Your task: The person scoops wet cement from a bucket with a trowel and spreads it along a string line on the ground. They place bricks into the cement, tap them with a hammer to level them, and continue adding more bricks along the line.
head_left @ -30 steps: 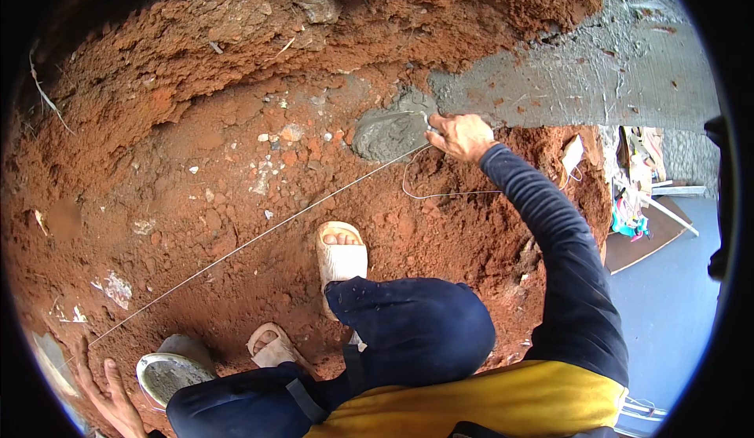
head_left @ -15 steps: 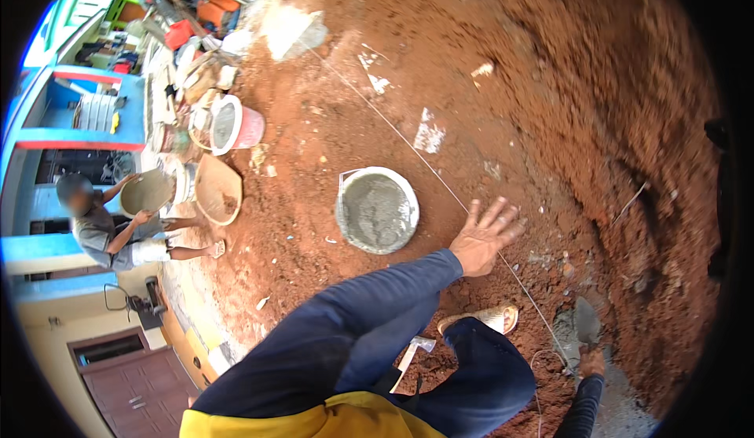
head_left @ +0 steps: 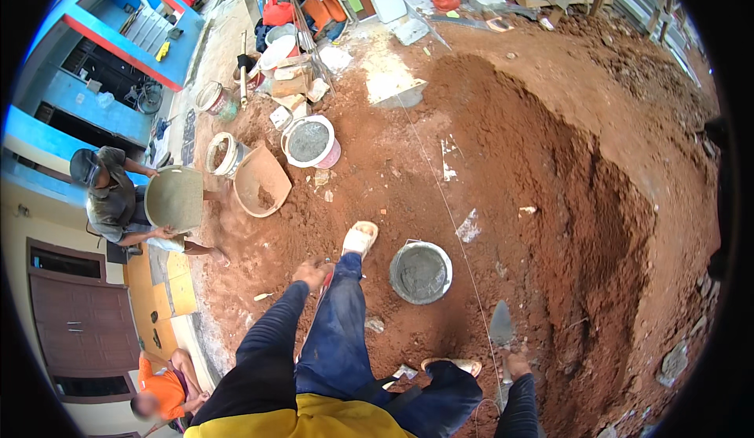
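Observation:
My right hand grips a trowel, its pointed grey blade facing away from me over the soil, near a taut string. My left hand is beside my left knee with its fingers partly spread; I see nothing held in it, and whether it rests on the trouser leg is unclear. Between the string and my left foot stands a bucket of wet grey mortar. A small tool with a metal head lies between my legs, partly hidden.
To the left a person holds a grey basin. Near them are a tan scoop-shaped tub and another bucket of grey mix. A dug trench runs along the right. Another person in orange sits at lower left.
My left hand has drawn back from over the string to beside my left knee. My right hand has lifted the trowel off the mortar patch, and my view has shifted. Both feet now show.

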A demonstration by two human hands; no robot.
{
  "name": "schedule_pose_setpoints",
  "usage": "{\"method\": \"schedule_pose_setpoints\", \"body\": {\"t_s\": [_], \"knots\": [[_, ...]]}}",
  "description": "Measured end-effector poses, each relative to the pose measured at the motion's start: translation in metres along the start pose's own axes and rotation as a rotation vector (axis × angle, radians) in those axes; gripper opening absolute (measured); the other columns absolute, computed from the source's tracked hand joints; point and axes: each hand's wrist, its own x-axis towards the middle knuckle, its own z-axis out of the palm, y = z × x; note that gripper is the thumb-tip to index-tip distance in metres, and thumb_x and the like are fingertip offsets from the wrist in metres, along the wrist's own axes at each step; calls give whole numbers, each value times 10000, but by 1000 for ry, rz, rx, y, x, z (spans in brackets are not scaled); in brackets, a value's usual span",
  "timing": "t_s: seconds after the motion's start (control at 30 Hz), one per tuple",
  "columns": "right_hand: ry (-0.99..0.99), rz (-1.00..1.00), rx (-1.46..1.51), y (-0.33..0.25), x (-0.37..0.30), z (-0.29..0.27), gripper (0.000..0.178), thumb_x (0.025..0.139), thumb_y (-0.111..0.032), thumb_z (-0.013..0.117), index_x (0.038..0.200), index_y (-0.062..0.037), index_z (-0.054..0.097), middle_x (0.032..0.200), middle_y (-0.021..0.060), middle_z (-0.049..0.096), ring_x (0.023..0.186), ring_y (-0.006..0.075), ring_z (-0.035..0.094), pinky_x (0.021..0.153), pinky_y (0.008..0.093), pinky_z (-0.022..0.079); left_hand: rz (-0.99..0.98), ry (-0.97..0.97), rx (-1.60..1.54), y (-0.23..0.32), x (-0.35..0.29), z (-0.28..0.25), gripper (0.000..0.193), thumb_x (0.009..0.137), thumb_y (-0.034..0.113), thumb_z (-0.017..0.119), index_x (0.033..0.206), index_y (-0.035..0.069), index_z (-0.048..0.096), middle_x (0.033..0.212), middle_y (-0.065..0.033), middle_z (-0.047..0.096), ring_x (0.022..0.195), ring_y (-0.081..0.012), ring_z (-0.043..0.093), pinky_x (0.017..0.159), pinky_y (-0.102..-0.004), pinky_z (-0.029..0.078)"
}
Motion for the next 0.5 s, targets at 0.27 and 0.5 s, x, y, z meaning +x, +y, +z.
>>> {"method": "schedule_pose_setpoints", "body": {"t_s": [0.27, 0.5], "knots": [[48, 82, -73, -150, 12, 164, 241, 1046, -281, 638, 1187, -88, 610, 677, 88, 647, 476, 219, 634, 416, 418, 573, -36, 637, -503, -99, 292, -222, 468, 909, 286, 755, 1217, -63, 711, 1118, -224, 770, 1015, -306, 750, 930, -399, 575], [60, 357, -273, -335, -33, 326, 238, 1049, -323, 656, 1165, -116, 646, 660, 63, 641, 480, 206, 632, 430, 386, 559, 55, 346, -319, -36, 572, -383, 683, 908, 369, 733, 1421, -62, 598, 1291, -251, 720, 1203, -336, 701, 1042, -413, 528]]}}
